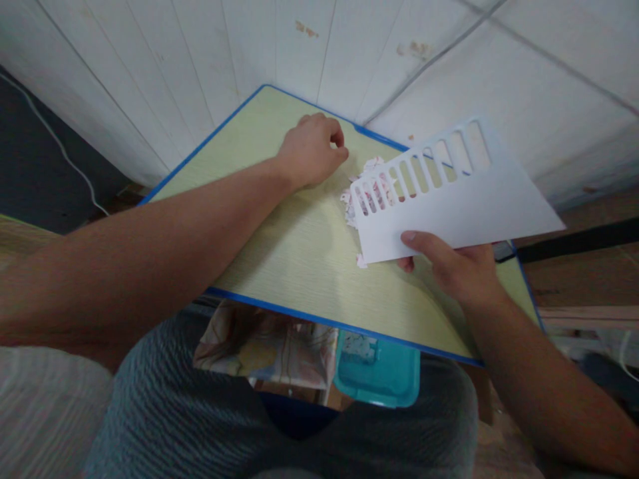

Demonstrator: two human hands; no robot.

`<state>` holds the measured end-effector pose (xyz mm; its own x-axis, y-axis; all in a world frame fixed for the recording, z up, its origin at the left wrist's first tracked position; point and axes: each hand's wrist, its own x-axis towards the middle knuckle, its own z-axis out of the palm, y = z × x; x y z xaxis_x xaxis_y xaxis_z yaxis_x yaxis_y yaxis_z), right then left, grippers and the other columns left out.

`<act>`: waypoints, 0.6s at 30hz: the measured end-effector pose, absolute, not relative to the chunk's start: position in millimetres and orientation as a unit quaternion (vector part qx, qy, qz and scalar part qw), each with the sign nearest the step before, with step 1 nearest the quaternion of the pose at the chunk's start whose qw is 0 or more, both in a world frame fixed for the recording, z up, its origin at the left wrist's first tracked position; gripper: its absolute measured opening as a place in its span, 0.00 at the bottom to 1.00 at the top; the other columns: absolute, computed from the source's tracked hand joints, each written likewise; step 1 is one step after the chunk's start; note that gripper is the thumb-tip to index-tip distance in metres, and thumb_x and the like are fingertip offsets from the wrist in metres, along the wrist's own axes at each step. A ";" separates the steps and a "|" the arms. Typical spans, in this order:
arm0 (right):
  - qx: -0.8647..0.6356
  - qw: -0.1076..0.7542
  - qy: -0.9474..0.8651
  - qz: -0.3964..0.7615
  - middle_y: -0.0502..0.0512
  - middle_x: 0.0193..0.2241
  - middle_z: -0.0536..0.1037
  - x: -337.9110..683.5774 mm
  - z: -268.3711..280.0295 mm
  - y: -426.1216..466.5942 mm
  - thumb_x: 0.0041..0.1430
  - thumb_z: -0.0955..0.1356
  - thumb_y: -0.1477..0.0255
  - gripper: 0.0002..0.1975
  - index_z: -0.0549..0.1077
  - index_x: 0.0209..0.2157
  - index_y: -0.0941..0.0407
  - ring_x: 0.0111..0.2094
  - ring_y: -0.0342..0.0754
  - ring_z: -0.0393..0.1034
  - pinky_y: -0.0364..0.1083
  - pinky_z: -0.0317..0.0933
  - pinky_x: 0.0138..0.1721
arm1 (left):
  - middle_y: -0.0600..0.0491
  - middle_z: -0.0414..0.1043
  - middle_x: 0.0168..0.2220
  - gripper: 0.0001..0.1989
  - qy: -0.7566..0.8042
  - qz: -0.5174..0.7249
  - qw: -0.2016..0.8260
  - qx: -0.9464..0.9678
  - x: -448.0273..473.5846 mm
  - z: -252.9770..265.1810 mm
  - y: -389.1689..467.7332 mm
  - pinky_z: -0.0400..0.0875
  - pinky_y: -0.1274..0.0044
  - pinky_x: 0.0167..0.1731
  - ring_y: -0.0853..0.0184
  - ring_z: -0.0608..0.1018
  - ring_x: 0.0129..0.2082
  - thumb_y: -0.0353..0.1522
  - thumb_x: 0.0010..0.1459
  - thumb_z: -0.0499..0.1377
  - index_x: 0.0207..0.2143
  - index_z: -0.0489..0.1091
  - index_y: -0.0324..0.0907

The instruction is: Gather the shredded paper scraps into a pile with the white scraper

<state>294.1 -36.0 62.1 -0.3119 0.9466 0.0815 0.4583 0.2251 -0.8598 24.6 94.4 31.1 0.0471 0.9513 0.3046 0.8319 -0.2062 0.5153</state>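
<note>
My right hand grips a white sheet with a row of cut-out slots, thumb on top and fingers beneath its near edge. The sheet is tilted above the right side of the small table. Under its left end lies a pile of small pinkish-white paper scraps, partly seen through the slots. To the left of that pile, my left hand is closed over the table, fingers curled and thumb against the index finger. Whether anything small is inside that pinch is hidden.
A white panelled wall stands behind the table, with a grey cable running down it. Below the table's near edge are a teal plastic container and a patterned cloth. A dark strap-like bar lies to the right.
</note>
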 end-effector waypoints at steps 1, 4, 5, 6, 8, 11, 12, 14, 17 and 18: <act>-0.493 0.318 -0.715 0.380 0.53 0.21 0.78 293.6 62.1 -36.1 0.68 0.80 0.54 0.22 0.75 0.24 0.47 0.24 0.55 0.73 0.56 0.76 0.28 | 0.46 0.84 0.61 0.09 0.624 0.299 0.097 0.715 24.8 31.0 94.3 0.73 0.60 0.69 0.52 0.79 0.65 0.32 0.72 0.65 0.50 0.86 0.48; -0.490 0.306 -0.720 0.385 0.53 0.22 0.80 293.5 60.9 -36.4 0.67 0.80 0.53 0.21 0.76 0.26 0.47 0.25 0.55 0.74 0.55 0.76 0.27 | 0.47 0.84 0.60 0.08 0.621 0.302 0.095 0.717 25.2 29.8 95.1 0.73 0.61 0.69 0.53 0.80 0.65 0.33 0.72 0.66 0.49 0.86 0.49; -0.487 0.302 -0.721 0.390 0.53 0.22 0.80 294.0 60.4 -36.5 0.67 0.80 0.54 0.19 0.77 0.27 0.48 0.25 0.55 0.75 0.55 0.77 0.28 | 0.48 0.84 0.60 0.08 0.620 0.304 0.095 0.717 25.2 29.4 95.5 0.74 0.61 0.69 0.53 0.79 0.65 0.33 0.72 0.66 0.49 0.86 0.51; -0.485 0.298 -0.722 0.393 0.53 0.23 0.81 294.6 59.8 -36.6 0.68 0.80 0.54 0.18 0.78 0.28 0.48 0.26 0.55 0.76 0.55 0.78 0.30 | 0.48 0.84 0.60 0.08 0.620 0.304 0.094 0.717 25.2 29.0 95.8 0.74 0.61 0.69 0.53 0.79 0.65 0.33 0.72 0.66 0.49 0.86 0.51; -0.485 0.297 -0.724 0.391 0.53 0.23 0.81 295.8 59.5 -36.7 0.68 0.79 0.54 0.19 0.78 0.29 0.49 0.26 0.55 0.77 0.55 0.79 0.31 | 0.47 0.84 0.61 0.09 0.621 0.303 0.091 0.717 25.1 28.9 96.0 0.74 0.60 0.69 0.52 0.79 0.65 0.33 0.72 0.66 0.49 0.86 0.49; -0.481 0.283 -0.732 0.391 0.54 0.24 0.81 295.9 60.9 -36.7 0.70 0.79 0.53 0.22 0.77 0.27 0.49 0.27 0.55 0.77 0.55 0.79 0.33 | 0.46 0.83 0.60 0.09 0.625 0.298 0.096 0.715 24.8 29.7 95.4 0.73 0.61 0.69 0.52 0.79 0.66 0.33 0.71 0.65 0.49 0.86 0.48; -0.476 0.281 -0.735 0.392 0.54 0.24 0.81 295.4 61.6 -36.6 0.70 0.79 0.52 0.22 0.78 0.26 0.49 0.27 0.55 0.77 0.56 0.79 0.34 | 0.47 0.83 0.60 0.09 0.622 0.297 0.101 0.717 24.7 29.9 95.1 0.73 0.61 0.69 0.52 0.79 0.66 0.34 0.72 0.65 0.49 0.86 0.51; -0.472 0.291 -0.735 0.391 0.54 0.23 0.80 293.9 62.8 -36.5 0.70 0.79 0.52 0.23 0.77 0.26 0.49 0.27 0.55 0.77 0.56 0.78 0.33 | 0.48 0.83 0.60 0.09 0.619 0.301 0.104 0.718 24.6 29.9 94.8 0.73 0.61 0.69 0.52 0.79 0.66 0.35 0.72 0.64 0.48 0.86 0.52; -0.480 0.316 -0.721 0.388 0.53 0.22 0.78 293.2 62.9 -36.4 0.69 0.79 0.52 0.23 0.76 0.26 0.48 0.25 0.55 0.74 0.57 0.77 0.31 | 0.45 0.84 0.61 0.10 0.617 0.308 0.093 0.718 24.6 29.2 95.4 0.73 0.60 0.69 0.51 0.79 0.66 0.32 0.70 0.65 0.49 0.86 0.47; -0.482 0.314 -0.720 0.389 0.53 0.22 0.79 293.6 62.5 -36.3 0.70 0.79 0.52 0.22 0.76 0.26 0.47 0.25 0.55 0.74 0.57 0.77 0.31 | 0.46 0.84 0.61 0.10 0.617 0.309 0.094 0.718 24.6 29.0 95.6 0.73 0.60 0.69 0.51 0.79 0.66 0.32 0.70 0.65 0.49 0.86 0.48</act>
